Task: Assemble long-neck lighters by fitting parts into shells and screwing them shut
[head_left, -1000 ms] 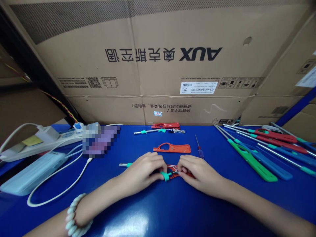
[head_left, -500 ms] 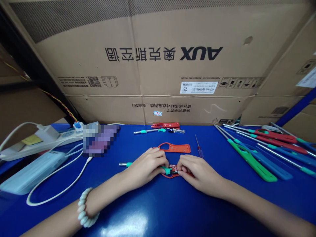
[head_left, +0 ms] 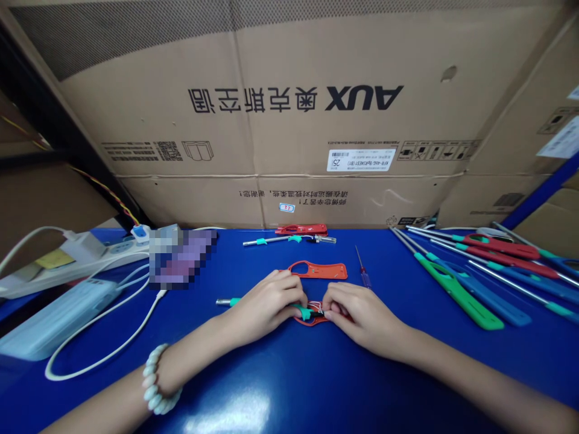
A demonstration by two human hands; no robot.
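**A:** What are the hands doing?

**B:** The left hand (head_left: 270, 304) is curling its fingers around a slim metal tube with a teal collar (head_left: 305, 312). The tube's far end is poking out past the knuckles on the left. The right hand (head_left: 357, 313) is bending its fingers too, pinching the open red plastic lighter shell (head_left: 312, 320) at the fingertips.

**A:** And where is that shell sitting?

**B:** It is lying flat on the glossy blue table (head_left: 289, 386), right between the two hands, and the tube's collar end is meeting it there. Thin white wires are showing at the joint. I cannot tell whether the tube is seated in the shell.

**A:** What is lying around them?

**B:** A matching orange-red cover plate (head_left: 319, 270) is lying just behind the hands, and a small screwdriver with a bluish handle (head_left: 362, 272) is beside it. Farther back, another red shell with its tube (head_left: 289, 239) is resting near the big cardboard box (head_left: 289, 120). Finished long lighters in green (head_left: 456, 293), blue and red are fanning out on the right. A white power strip (head_left: 67, 259) and a pale blue power bank (head_left: 54, 316) are sitting on the left.
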